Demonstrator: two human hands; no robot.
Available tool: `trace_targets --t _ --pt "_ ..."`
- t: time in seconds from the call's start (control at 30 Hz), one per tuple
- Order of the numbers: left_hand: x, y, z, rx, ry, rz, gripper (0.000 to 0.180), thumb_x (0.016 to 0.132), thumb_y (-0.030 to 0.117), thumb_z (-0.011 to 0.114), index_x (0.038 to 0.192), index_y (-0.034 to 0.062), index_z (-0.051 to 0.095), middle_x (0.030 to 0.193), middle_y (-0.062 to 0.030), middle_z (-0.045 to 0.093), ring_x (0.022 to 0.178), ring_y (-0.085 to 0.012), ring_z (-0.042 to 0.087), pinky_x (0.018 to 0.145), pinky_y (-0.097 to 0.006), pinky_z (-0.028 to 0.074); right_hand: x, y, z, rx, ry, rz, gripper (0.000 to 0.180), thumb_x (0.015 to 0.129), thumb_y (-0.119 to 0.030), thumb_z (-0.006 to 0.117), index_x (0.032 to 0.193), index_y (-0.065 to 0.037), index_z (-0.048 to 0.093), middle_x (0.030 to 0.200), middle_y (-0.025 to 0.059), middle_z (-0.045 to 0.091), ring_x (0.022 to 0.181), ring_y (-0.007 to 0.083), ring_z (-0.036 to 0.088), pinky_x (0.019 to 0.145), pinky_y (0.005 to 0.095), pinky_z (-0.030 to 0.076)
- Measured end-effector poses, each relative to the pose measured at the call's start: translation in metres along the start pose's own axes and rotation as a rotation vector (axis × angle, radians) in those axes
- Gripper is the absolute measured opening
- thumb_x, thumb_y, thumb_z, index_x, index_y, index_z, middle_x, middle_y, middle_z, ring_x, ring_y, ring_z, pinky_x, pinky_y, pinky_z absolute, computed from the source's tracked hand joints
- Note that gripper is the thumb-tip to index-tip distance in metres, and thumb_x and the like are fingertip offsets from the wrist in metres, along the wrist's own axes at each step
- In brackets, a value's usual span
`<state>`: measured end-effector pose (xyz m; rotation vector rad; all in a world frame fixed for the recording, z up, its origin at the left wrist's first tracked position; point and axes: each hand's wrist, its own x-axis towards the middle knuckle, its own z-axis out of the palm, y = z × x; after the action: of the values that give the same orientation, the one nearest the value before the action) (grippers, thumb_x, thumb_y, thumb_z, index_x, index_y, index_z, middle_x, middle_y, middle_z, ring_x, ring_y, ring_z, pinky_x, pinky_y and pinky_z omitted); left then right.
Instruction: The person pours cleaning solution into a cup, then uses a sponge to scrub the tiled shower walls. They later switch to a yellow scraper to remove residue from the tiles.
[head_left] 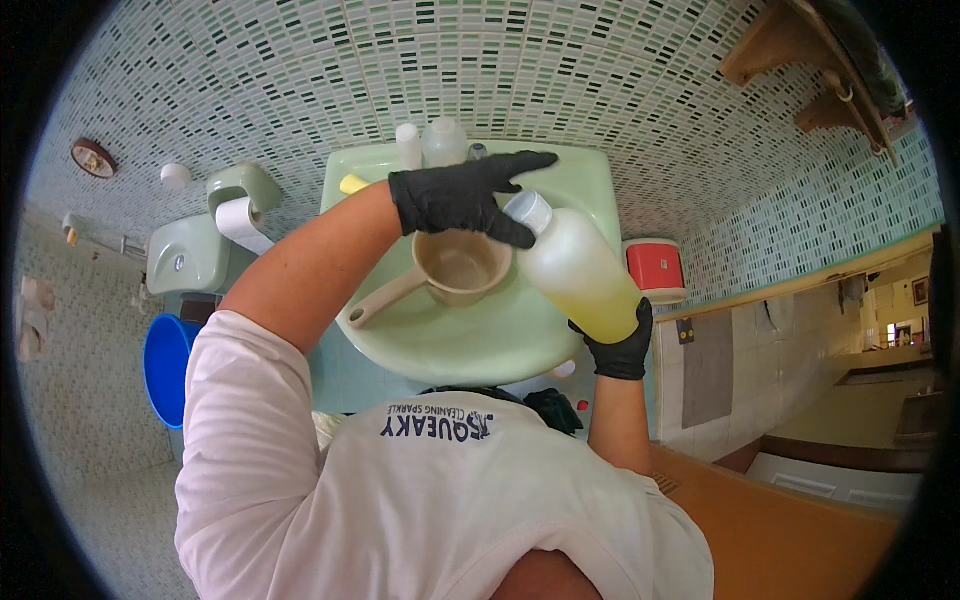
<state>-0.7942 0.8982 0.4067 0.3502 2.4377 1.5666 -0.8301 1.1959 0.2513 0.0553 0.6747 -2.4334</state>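
Tilted over the right side of the pale green sink is a translucent plastic bottle with yellow liquid in its lower part. My right hand, in a black glove, grips its base from below. A whitish cap tops the bottle's upper end. Beside that cap is my left hand, also gloved in black, its fingers spread and nothing held. In the basin, below my left hand, sits a beige dipper with its handle pointing toward the near left; its inside looks tan.
On the sink's back ledge stand a white bottle and a clear container; a yellow object lies at the left. Further left are a toilet tank, a paper roll and a blue bucket. A red-and-white bin stands right.
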Motion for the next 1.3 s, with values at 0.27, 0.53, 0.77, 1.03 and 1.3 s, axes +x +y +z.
trace_targets --t 0.27,0.53,0.77,1.03,1.3 --pt "0.018 -0.016 -0.016 0.131 -0.251 -0.283 0.069 0.07 0.007 0.073 0.132 0.0063 0.041 0.121 -0.0153 0.052 0.11 -0.0247 0.052 0.097 -0.034 0.041 0.004 0.008 0.0 -0.387 -0.034 -0.089 0.062 0.088 -0.047 0.034 0.133 -0.005 0.037 0.134 0.0182 0.042 0.118 0.0389 0.045 0.084 0.0587 0.044" --pt "-0.004 -0.01 -0.006 0.126 -0.04 0.13 0.086 0.072 0.012 0.074 0.143 0.0144 0.025 0.124 -0.0131 0.051 0.114 -0.022 0.049 0.096 -0.034 0.041 0.002 0.01 0.012 -0.425 0.033 -0.068 0.068 0.084 -0.054 0.035 0.134 -0.009 0.038 0.136 0.016 0.042 0.119 0.0388 0.044 0.084 0.0575 0.044" --pt "0.014 0.002 -0.035 -0.145 -0.246 -0.611 0.081 0.071 0.017 0.076 0.139 0.0099 0.032 0.119 -0.0143 0.052 0.108 -0.023 0.052 0.096 -0.035 0.042 0.001 0.015 0.007 -0.404 0.042 -0.072 0.069 0.083 -0.057 0.035 0.134 -0.011 0.038 0.136 0.0151 0.041 0.121 0.0388 0.042 0.086 0.0596 0.041" --pt "-0.008 -0.023 -0.014 0.172 -0.103 0.06 0.064 0.072 0.01 0.073 0.13 0.011 0.045 0.112 -0.0148 0.056 0.102 -0.0255 0.056 0.09 -0.036 0.045 0.0 0.022 0.007 -0.157 -0.029 -0.026 0.055 0.087 -0.04 0.039 0.132 -0.008 0.04 0.132 0.0184 0.044 0.114 0.0386 0.048 0.082 0.0542 0.047" --pt "0.005 -0.065 -0.029 0.087 -0.269 -0.288 0.069 0.067 0.012 0.074 0.13 0.014 0.045 0.094 -0.0125 0.061 0.08 -0.0238 0.063 0.064 -0.033 0.052 0.0 0.026 0.022 -0.047 -0.09 -0.04 0.057 0.086 -0.038 0.044 0.136 -0.011 0.036 0.135 0.0172 0.042 0.116 0.0397 0.048 0.084 0.0557 0.046"
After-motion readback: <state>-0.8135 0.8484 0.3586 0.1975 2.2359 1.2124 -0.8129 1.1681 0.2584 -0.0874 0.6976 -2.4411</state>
